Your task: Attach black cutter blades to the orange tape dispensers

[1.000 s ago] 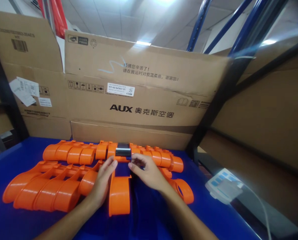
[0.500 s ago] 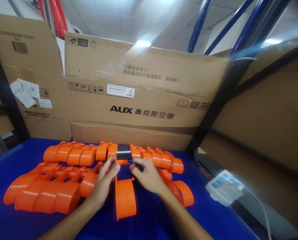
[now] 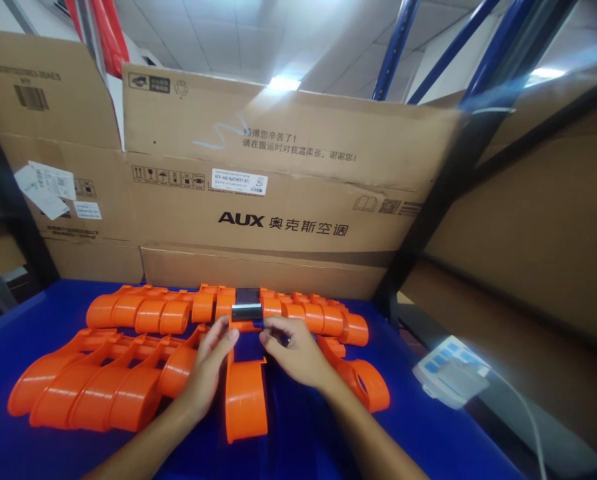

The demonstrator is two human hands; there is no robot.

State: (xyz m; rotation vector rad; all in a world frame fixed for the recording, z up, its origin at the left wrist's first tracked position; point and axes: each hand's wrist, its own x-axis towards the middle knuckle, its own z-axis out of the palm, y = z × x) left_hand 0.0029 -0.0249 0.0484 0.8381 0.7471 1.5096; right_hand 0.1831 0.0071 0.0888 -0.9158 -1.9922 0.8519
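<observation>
Upright in front of me is an orange plastic tape dispenser [image 3: 247,403], its wide loop toward me and a black head with a pale toothed edge [image 3: 247,311] at its far end. My left hand [image 3: 209,360] is closed on the left side of its frame, thumb near the head. On the other side, my right hand [image 3: 295,350] has thumb and fingers pinched at the frame's right edge. A small dark blue bit [image 3: 259,323] shows by the right fingertips; its kind is unclear. Part of the grip is hidden by the fingers.
Rows of similar orange dispensers [image 3: 95,393] lie on the blue table [image 3: 178,453], left, behind and right of my hands. A cardboard box wall [image 3: 288,260] stands at the back. At right, a white-and-blue device [image 3: 451,370] with a cable sits beside a dark rack post [image 3: 418,220].
The dispenser's near loop has swung slightly to the left. Both hands keep their hold in nearly the same place, and the camera view has shifted a little.
</observation>
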